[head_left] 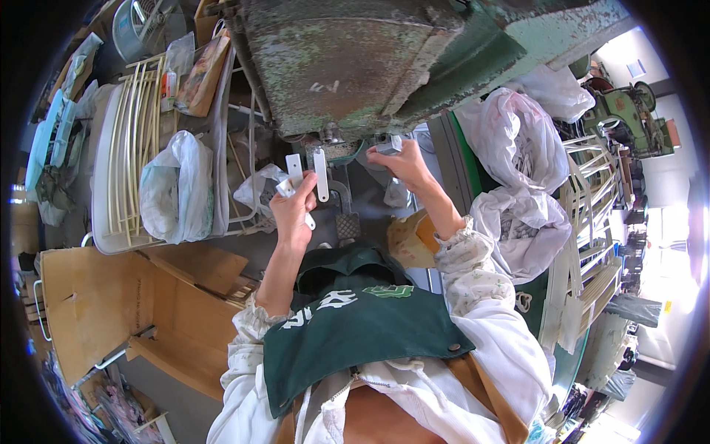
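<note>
**Holding white strips up to the old green press**

Holding steady at the machine, the person sits close under the big green press [384, 66], its paint worn and rusty, and everything here is placed from that press. The left hand [293, 211] is just below the press's underside, fingers closed around a small bundle of flat white metal strips [319, 174]. At least two strips stand up out of the fist, long axes running nearly upright, top ends pointing toward the press's working gap. The right hand [401, 164] is the nearer of the two to that gap: it is right up at the lower edge of the press, fingers pinched together on a small pale piece [394, 143] whose shape is too small to make out. So the strips lie to the left of and slightly below the right hand, close but not touching it.

Left of the press, a wire rack [133, 148] carries long cream rods, with a stuffed plastic bag [177, 189] leaning against it. Right of the press, two more white bags [518, 140] bulge with small parts beside stacked cream frames [592, 222]. Below it, flattened cardboard [103, 303] lies on the floor, and a green apron [355, 325] covers the person's lap.
</note>
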Action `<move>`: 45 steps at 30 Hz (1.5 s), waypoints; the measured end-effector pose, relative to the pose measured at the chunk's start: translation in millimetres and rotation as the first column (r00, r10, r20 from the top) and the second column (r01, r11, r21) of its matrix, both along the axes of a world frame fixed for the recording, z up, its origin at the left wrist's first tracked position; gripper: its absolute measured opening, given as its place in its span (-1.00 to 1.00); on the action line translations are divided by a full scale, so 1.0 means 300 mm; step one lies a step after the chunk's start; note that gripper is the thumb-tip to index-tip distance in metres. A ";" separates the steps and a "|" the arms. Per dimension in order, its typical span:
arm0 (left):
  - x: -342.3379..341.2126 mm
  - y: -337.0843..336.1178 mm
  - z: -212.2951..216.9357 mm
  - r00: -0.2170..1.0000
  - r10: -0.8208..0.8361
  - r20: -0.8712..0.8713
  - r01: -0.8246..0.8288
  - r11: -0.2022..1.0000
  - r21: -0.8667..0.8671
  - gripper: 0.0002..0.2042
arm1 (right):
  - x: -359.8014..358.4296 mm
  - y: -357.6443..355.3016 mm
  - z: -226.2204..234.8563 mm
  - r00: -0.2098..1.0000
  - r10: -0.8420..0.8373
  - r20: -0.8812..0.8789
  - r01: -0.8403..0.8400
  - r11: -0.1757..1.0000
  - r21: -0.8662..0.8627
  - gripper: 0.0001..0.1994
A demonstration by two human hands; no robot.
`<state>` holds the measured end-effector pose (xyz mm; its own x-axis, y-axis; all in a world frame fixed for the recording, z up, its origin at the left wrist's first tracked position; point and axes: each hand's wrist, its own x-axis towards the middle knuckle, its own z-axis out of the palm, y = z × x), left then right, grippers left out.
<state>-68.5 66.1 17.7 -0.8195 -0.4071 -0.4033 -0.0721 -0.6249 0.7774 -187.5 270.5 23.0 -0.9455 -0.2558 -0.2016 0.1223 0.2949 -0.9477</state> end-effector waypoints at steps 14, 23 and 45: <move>0.065 -0.031 -0.010 0.980 -0.192 0.044 0.192 0.981 -0.002 -0.70 | -0.347 -0.250 -0.615 0.721 0.479 -0.500 0.012 0.713 0.701 -0.69; 0.090 -0.032 0.036 0.959 -0.282 -0.021 0.280 0.957 -0.073 -0.68 | -0.291 -0.262 -0.554 0.661 0.554 -0.506 -0.027 0.692 0.722 -0.67; 0.089 -0.143 0.054 0.946 -0.320 0.055 0.313 0.857 -0.409 -0.74 | -0.020 -0.293 0.094 0.944 0.194 0.265 -0.194 0.981 -0.027 -0.81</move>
